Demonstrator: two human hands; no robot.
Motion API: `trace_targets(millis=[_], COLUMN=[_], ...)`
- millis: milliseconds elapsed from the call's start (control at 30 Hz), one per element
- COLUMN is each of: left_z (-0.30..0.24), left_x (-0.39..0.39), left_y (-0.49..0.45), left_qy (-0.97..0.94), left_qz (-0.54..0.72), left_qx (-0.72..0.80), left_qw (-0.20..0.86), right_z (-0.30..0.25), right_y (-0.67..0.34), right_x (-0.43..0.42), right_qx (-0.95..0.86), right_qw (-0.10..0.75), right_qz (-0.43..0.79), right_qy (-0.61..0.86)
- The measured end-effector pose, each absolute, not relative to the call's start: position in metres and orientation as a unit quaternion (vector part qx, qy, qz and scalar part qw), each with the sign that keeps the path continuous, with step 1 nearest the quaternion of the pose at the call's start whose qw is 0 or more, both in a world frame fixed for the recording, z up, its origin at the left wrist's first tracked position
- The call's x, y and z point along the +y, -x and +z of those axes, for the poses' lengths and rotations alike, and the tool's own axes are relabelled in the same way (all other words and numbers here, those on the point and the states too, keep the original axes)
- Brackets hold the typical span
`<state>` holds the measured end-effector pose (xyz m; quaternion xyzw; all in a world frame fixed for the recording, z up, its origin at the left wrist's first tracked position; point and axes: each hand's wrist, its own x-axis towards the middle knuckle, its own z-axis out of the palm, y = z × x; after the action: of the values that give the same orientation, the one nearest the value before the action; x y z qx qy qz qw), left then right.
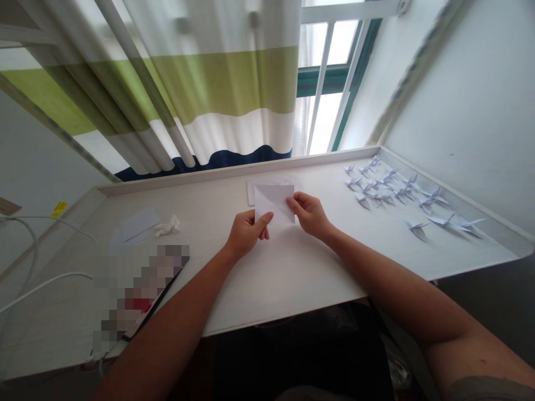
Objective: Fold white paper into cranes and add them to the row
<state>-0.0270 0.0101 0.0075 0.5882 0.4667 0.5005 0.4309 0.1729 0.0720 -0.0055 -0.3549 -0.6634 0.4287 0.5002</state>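
Observation:
A square sheet of white paper (273, 201) is held up above the middle of the white desk. My left hand (247, 229) grips its lower left part, thumb on the near face and the other fingers behind. At the right edge, my right hand (308, 213) pinches the sheet between thumb and forefinger. The paper looks flat; I cannot make out any crease. Just behind it on the desk lies more white paper (250, 192), partly hidden by the held sheet.
Several folded white paper cranes (390, 186) stand at the desk's right. On the left lie loose paper sheets (140, 224), a crumpled tissue (168, 226), a blurred-out flat device (144, 295) and white cables (45, 289). A raised rim (234, 166) borders the desk's back, before a curtain (225, 83).

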Motion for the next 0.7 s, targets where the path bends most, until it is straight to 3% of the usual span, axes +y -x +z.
trace_targets(millis=[267, 467, 700], left_z=[0.005, 0.004, 0.004], left_x=[0.022, 0.02, 0.02], left_y=[0.037, 0.034, 0.034], left_qy=[-0.534, -0.534, -0.522], left_qz=[0.503, 0.497, 0.523], left_qx=[0.503, 0.489, 0.487], left_qw=[0.457, 0.479, 0.465], right_z=[-0.005, -0.004, -0.012], right_y=[-0.175, -0.175, -0.174], right_x=[0.075, 0.074, 0.08], right_qx=[-0.583, -0.583, -0.605], right_qw=[0.455, 0.428, 0.454], right_qz=[0.592, 0.608, 0.571], right_qy=[0.318, 0.329, 0.32])
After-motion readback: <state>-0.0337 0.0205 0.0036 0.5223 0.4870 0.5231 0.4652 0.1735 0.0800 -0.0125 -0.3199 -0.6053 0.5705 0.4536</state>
